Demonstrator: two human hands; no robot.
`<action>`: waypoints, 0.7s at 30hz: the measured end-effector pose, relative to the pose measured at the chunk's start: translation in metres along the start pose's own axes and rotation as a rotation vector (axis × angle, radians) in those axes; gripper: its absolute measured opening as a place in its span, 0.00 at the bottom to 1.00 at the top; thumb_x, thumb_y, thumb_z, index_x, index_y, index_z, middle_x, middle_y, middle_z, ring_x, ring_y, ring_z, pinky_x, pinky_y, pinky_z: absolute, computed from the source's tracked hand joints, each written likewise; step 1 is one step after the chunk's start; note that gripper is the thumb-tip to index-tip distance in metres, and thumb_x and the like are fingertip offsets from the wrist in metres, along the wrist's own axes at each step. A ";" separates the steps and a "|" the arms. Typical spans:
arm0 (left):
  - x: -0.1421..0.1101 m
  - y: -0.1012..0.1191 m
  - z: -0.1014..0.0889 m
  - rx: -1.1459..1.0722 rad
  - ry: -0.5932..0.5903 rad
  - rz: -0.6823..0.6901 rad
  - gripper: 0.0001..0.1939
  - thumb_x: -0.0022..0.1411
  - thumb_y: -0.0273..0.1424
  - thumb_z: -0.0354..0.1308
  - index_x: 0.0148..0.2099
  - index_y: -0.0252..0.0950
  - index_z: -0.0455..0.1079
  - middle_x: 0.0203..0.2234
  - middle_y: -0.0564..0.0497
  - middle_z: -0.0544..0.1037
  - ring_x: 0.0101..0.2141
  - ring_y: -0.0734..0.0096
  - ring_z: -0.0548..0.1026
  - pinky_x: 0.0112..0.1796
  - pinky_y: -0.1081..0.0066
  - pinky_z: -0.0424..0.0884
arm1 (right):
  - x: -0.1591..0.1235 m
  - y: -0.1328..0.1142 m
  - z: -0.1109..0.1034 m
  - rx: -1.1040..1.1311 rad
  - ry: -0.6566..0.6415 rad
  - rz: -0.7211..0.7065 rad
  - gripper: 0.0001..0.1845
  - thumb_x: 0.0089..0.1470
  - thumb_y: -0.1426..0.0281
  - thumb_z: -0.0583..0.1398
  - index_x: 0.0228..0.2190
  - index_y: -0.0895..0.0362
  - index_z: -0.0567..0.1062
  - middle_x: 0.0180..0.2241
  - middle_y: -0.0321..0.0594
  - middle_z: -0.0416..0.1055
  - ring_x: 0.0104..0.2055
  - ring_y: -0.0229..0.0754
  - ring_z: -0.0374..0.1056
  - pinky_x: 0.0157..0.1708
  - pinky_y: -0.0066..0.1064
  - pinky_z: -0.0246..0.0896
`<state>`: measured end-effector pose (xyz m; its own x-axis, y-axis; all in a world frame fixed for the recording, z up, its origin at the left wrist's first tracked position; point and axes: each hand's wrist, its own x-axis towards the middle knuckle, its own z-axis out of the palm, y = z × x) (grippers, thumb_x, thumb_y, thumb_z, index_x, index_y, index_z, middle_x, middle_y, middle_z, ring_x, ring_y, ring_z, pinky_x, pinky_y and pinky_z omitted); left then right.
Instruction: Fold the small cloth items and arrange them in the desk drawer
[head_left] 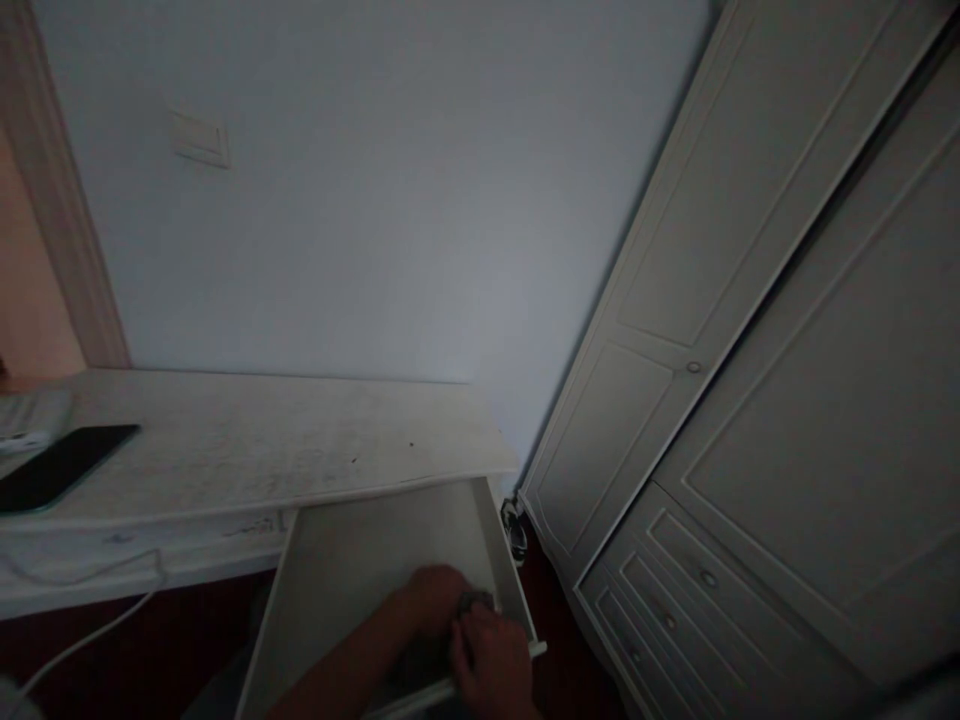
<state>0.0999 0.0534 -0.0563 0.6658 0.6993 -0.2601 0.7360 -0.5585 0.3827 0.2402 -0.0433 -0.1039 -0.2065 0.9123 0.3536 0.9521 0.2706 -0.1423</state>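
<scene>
Both my hands are together inside a pulled-out white drawer (pixel 352 550), near its front right corner. My left hand (pixel 439 597) reaches in from the lower left, its fingers bent round a small dark greyish item (pixel 476 600). My right hand (pixel 491 655) is curled against the same item from the near side, by the drawer's front. Dim light and the overlapping fingers hide what kind of thing it is. A darker patch lies below the left wrist.
The white desk top (pixel 262 440) runs along the wall, with a dark phone-like slab (pixel 64 465) at its left. A white cable (pixel 94 635) hangs below. A white wardrobe (pixel 645 400) with drawers stands at the right. Shoes (pixel 515 530) lie on the floor between.
</scene>
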 end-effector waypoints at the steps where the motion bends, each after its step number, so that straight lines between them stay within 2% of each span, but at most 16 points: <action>1: -0.005 -0.002 0.001 -0.005 -0.020 -0.004 0.13 0.58 0.42 0.63 0.41 0.43 0.83 0.40 0.43 0.87 0.44 0.45 0.84 0.43 0.55 0.80 | 0.001 0.000 0.000 0.005 -0.002 -0.007 0.13 0.66 0.68 0.55 0.30 0.52 0.76 0.32 0.39 0.78 0.34 0.41 0.74 0.34 0.32 0.53; 4: -0.020 -0.014 0.004 0.000 -0.058 -0.025 0.15 0.52 0.45 0.67 0.39 0.44 0.84 0.39 0.43 0.87 0.43 0.43 0.85 0.41 0.54 0.81 | 0.003 0.001 -0.003 0.005 -0.025 -0.026 0.13 0.66 0.69 0.54 0.31 0.52 0.76 0.32 0.38 0.77 0.33 0.41 0.74 0.34 0.32 0.53; 7: -0.038 -0.031 0.003 0.017 -0.075 -0.072 0.24 0.42 0.45 0.71 0.45 0.45 0.83 0.43 0.42 0.87 0.45 0.38 0.84 0.44 0.51 0.81 | 0.004 0.001 -0.005 -0.019 -0.032 -0.033 0.14 0.67 0.69 0.55 0.31 0.52 0.76 0.32 0.38 0.77 0.34 0.41 0.74 0.33 0.32 0.52; 10: -0.059 -0.045 0.001 0.039 -0.030 -0.139 0.33 0.39 0.43 0.72 0.52 0.45 0.81 0.48 0.40 0.85 0.48 0.35 0.83 0.47 0.47 0.79 | 0.006 -0.001 -0.008 -0.022 -0.046 -0.025 0.14 0.67 0.69 0.55 0.30 0.52 0.76 0.31 0.38 0.76 0.33 0.40 0.74 0.33 0.32 0.52; 16: -0.095 -0.061 -0.010 0.149 0.090 -0.367 0.38 0.46 0.48 0.70 0.59 0.44 0.74 0.54 0.37 0.82 0.54 0.36 0.79 0.56 0.40 0.70 | 0.010 -0.007 -0.019 -0.038 -0.046 -0.008 0.15 0.68 0.69 0.55 0.29 0.53 0.76 0.31 0.38 0.77 0.32 0.40 0.73 0.32 0.33 0.51; 18: -0.101 -0.067 -0.015 0.166 0.139 -0.439 0.36 0.53 0.46 0.67 0.62 0.42 0.71 0.55 0.36 0.80 0.56 0.39 0.78 0.56 0.45 0.71 | 0.011 -0.008 -0.020 -0.041 -0.055 -0.005 0.15 0.68 0.68 0.56 0.30 0.52 0.77 0.32 0.38 0.77 0.33 0.40 0.73 0.31 0.33 0.51; 21: -0.103 -0.078 -0.022 0.190 0.213 -0.549 0.27 0.64 0.39 0.59 0.63 0.37 0.69 0.54 0.35 0.80 0.54 0.47 0.80 0.52 0.56 0.74 | 0.011 -0.007 -0.016 -0.035 -0.047 -0.006 0.13 0.68 0.68 0.57 0.30 0.52 0.77 0.32 0.38 0.77 0.33 0.40 0.74 0.32 0.32 0.51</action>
<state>-0.0293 0.0349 -0.0395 0.1590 0.9700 -0.1838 0.9863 -0.1479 0.0731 0.2348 -0.0407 -0.0840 -0.2218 0.9244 0.3102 0.9580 0.2660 -0.1075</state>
